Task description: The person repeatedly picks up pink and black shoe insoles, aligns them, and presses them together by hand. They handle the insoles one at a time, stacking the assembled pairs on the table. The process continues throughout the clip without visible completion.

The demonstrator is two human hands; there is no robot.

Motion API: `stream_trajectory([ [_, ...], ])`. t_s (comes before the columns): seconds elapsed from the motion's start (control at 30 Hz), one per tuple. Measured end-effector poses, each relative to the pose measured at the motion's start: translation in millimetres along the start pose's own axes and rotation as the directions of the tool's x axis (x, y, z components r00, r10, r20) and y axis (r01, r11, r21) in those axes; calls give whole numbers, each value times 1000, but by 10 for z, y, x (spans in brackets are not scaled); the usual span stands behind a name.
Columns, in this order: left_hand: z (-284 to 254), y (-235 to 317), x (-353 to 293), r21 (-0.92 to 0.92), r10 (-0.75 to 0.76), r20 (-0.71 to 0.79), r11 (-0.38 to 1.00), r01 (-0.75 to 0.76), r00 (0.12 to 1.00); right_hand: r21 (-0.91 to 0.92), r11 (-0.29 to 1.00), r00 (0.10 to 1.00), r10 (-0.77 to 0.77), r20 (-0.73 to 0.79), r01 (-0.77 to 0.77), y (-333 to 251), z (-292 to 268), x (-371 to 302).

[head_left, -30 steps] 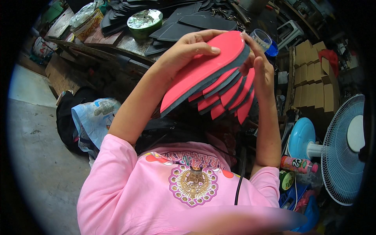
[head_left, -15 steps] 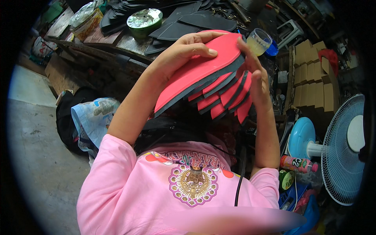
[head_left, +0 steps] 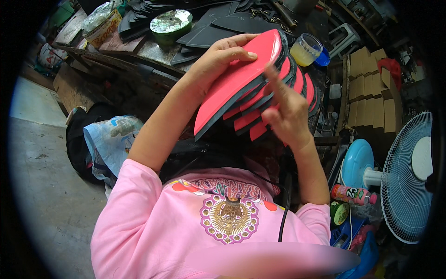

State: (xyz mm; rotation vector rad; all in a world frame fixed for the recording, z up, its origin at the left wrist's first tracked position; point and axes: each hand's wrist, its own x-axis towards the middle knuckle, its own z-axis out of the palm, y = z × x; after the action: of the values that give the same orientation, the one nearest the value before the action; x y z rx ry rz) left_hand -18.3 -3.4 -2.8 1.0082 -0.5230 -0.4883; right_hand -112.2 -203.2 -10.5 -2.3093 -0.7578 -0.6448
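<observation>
A fanned stack of red-and-black foam pieces point(head_left: 234, 86), each curved and pointed, is held up in front of me. My left hand point(head_left: 220, 58) grips its left side, thumb on the red top face and the fingers hidden behind. My right hand point(head_left: 291, 111) is at the right edge of the stack, its index finger stretched out against the red top piece and the thumb apart. It grips nothing. A wet-looking shine runs along that piece's upper right edge. A clear jar point(head_left: 305, 50) with a yellowish substance stands just beyond.
Black foam sheets point(head_left: 248, 27), a green round tin point(head_left: 171, 28) and a tub point(head_left: 103, 30) crowd the workbench. Cardboard boxes point(head_left: 371, 93) are stacked at right. Nearer stand a fan point(head_left: 406, 186) and a pink bottle point(head_left: 353, 194). A blue bag point(head_left: 111, 139) sits at left.
My right hand has moved left and down from the stack's upper right edge, index finger now stretched out. The stack has turned a little, showing more of its fanned right edges.
</observation>
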Motion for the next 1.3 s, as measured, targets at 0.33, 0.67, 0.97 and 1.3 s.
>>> stream_trajectory([
  [0.33, 83, 29, -140, -103, -168, 82, 979, 176, 982, 225, 963, 986, 163, -48, -148, 421, -100, 66],
  [0.67, -85, -45, 184, 514, 45, -159, 857, 43, 986, -288, 909, 949, 254, -186, -300, 1301, -794, 477],
  [0.97, 44, -272, 314, 986, 316, -79, -116, 121, 946, -871, 444, 762, 633, 140, -208, 2055, -653, 1093],
  [1.3, -336, -169, 447, 954, 214, -99, -258, 154, 972, -866, 412, 501, 834, 232, -284, 2303, -689, 1200],
])
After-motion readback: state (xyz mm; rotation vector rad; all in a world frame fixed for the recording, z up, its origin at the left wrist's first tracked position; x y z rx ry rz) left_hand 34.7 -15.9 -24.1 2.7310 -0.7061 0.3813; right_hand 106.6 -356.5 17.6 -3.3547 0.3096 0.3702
